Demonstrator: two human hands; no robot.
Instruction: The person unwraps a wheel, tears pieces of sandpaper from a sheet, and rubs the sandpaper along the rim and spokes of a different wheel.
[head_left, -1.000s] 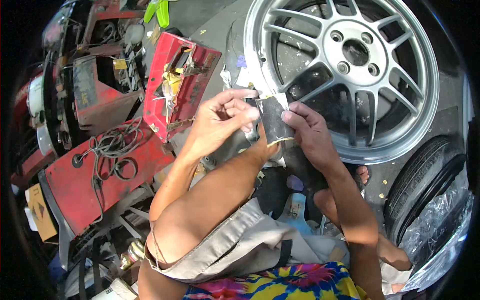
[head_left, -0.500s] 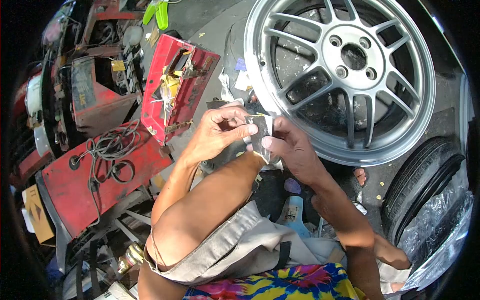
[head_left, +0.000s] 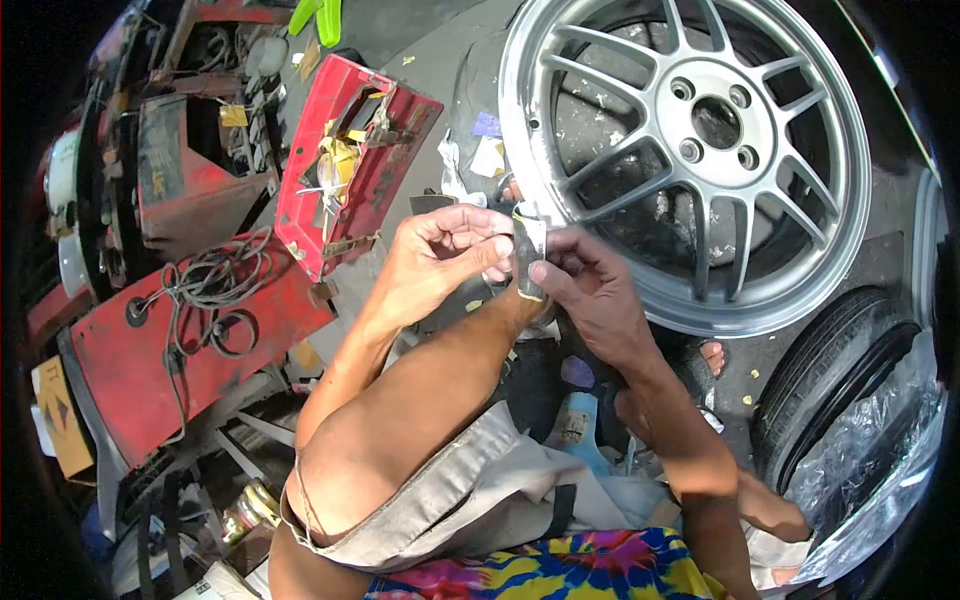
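A small dark strip with pale, ragged edges (head_left: pixel 529 262), like sandpaper, is held between both hands above the lower leg. My left hand (head_left: pixel 450 255) pinches its left side between thumb and fingers. On the strip's right side, the thumb and curled fingers of my right hand (head_left: pixel 592 290) grip it. The strip is curved and stands nearly upright. Just beyond the hands lies a silver multi-spoke wheel rim (head_left: pixel 715 185), face up; neither hand visibly grips it.
At the left are a red toolbox (head_left: pixel 345 165) with scraps inside, a red panel (head_left: pixel 190 350) with a coiled grey cable (head_left: pixel 215 300), and red machinery. A tire (head_left: pixel 825 370) with clear plastic (head_left: pixel 870 450) stands right. A blue bottle (head_left: pixel 578 430) lies near the legs.
The strip has turned and curled between the fingers, showing a narrower dark face. Both hands still hold it. The view has shifted slightly.
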